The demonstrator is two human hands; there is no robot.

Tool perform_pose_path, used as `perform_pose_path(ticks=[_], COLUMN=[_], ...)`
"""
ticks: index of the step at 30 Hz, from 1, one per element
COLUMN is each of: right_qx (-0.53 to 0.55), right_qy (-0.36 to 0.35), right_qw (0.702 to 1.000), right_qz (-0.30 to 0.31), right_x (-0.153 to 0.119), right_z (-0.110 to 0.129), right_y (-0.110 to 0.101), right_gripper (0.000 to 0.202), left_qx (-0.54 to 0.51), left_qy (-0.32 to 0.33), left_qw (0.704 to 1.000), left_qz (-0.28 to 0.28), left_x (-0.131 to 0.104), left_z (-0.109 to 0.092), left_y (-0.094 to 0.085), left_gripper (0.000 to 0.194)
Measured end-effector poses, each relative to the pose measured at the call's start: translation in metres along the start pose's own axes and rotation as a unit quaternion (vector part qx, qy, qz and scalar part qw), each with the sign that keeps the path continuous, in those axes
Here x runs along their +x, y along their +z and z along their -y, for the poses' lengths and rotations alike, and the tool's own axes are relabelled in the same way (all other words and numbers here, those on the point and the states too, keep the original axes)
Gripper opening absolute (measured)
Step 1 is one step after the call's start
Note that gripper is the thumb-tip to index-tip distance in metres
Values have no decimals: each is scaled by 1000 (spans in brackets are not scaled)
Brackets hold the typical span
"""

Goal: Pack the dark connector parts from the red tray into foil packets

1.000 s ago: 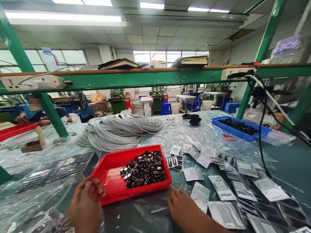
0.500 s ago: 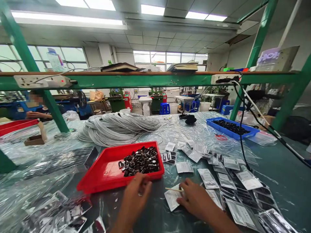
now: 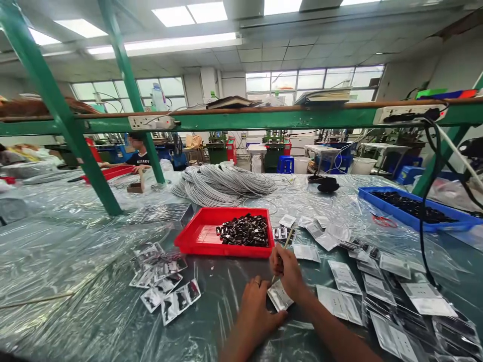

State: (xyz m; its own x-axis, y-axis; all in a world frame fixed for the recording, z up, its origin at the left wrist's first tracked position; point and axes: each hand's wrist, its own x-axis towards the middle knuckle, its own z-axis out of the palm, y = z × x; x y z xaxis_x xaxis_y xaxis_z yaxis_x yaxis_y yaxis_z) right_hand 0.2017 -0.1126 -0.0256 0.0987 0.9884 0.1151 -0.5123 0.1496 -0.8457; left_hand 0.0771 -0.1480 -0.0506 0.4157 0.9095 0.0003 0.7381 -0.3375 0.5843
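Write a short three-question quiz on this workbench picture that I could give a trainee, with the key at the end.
1. Multiple choice: what does the right hand grip?
A) a pair of scissors
B) a thin stick
C) a roll of tape

2. True or false: seen from the wearer's side, the coil of grey cable lies beyond the red tray.

3. Fill in the blank: in this view, the small dark pieces in the red tray are heaped toward its ____ side.

Key: 1. B; 2. True; 3. right
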Motion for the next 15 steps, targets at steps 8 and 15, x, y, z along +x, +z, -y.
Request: perform_pose_path(ticks=[8,15], right_qx=[15,-21], right_qy=[31,17], right_qw=[999,1000], right_qz=[10,5], right_x=[-8,-19], right_z=[-32,-35], right_y=[-8,-9], right_gripper=[56,53], left_qx=[4,0], left_qy=[1,24], left_qw=[999,997], left_qz=[-43,-67], left_x=[0,0], left_z=[-2,2], left_y=[5,10], left_gripper=[45,39])
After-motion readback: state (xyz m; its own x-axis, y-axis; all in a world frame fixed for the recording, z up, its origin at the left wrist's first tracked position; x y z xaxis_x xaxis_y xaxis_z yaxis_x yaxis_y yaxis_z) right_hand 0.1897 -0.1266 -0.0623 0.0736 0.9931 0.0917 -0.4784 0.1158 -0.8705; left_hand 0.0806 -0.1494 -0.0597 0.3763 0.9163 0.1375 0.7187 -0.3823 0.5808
